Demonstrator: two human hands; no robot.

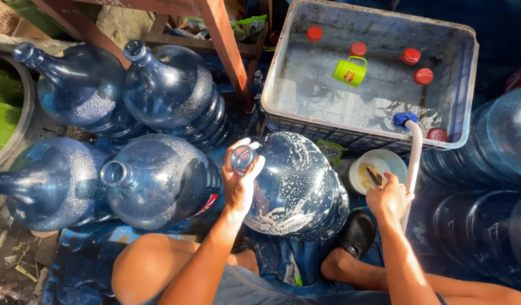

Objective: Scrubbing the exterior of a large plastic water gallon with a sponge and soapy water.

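A large blue water jug (297, 186), streaked with soap foam, stands tilted between my knees. My left hand (241, 181) grips its neck just below the open mouth. My right hand (389, 195) is closed around a white hose (414, 155) with a blue tip that hangs over the rim of a grey plastic tub (464, 85) of water. Beside that hand sits a small white bowl (362, 169) with a scrubber in it.
Several more blue jugs (159, 192) lie at the left, and others (492, 152) stack at the right. Red caps (410, 56) and a green mug (350, 71) float in the tub. A red wooden frame leg (226, 45) stands behind. My black shoe (356, 231) rests on wet blue sheeting.
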